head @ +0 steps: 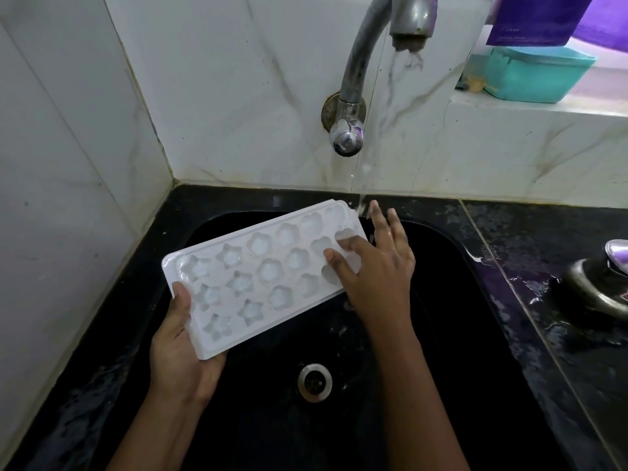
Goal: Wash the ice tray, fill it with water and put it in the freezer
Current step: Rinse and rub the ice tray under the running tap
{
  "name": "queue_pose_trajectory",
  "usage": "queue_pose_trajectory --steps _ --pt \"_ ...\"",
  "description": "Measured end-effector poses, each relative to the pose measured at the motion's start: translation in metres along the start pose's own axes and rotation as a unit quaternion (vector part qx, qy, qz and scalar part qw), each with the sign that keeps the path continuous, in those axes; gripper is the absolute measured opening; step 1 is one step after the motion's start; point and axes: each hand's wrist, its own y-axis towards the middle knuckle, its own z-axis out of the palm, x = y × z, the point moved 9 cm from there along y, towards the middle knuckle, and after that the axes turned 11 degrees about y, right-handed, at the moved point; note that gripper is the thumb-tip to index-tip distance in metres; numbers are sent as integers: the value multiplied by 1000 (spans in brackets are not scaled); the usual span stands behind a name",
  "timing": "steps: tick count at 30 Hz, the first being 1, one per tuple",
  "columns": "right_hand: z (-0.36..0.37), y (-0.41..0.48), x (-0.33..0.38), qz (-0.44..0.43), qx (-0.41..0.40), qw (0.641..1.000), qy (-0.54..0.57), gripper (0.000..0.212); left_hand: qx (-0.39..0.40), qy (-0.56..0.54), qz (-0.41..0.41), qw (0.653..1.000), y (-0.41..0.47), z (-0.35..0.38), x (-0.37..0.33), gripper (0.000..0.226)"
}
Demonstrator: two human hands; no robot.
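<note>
Over the black sink [441, 334], we hold the white ice tray [258, 283] at a slant, hollows facing up (some star-shaped). Our left hand [180, 341] grips its near end, thumb on the rim and fingers underneath. Our right hand [373, 266] lies on the far end, fingers straight and spread. Water from the tap [360, 62] strikes the tray's far corner, just beside those fingertips.

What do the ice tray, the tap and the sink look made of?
Ice tray: likely white plastic, smooth, slightly translucent moulded cups. Tap: metal, dulled grey, with a shinier knob. Sink: black, glossy where wet; stone or composite, cannot tell.
</note>
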Motion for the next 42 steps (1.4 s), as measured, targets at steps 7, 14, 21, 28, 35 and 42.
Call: queue_pose_trajectory --steps 7,14,21,28,35,42 --pt "16 -2 6 -10 47 999 -14 48 10 4 -15 1000 1 5 3 48" --pt "9 -5 -10 22 25 999 -28 53 20 22 -15 999 0 8 9 54" --pt "5 -3 -10 -4 12 1000 -13 56 16 7 -2 1000 2 1 4 56" --pt "13 -3 -4 -5 27 1000 10 65 17 15 6 1000 6 4 3 54" --pt "9 -6 -10 36 30 998 -31 41 15 24 12 1000 2 3 4 77" --pt "-8 1 -13 3 -27 994 104 39 -9 -18 32 999 7 -7 -5 50"
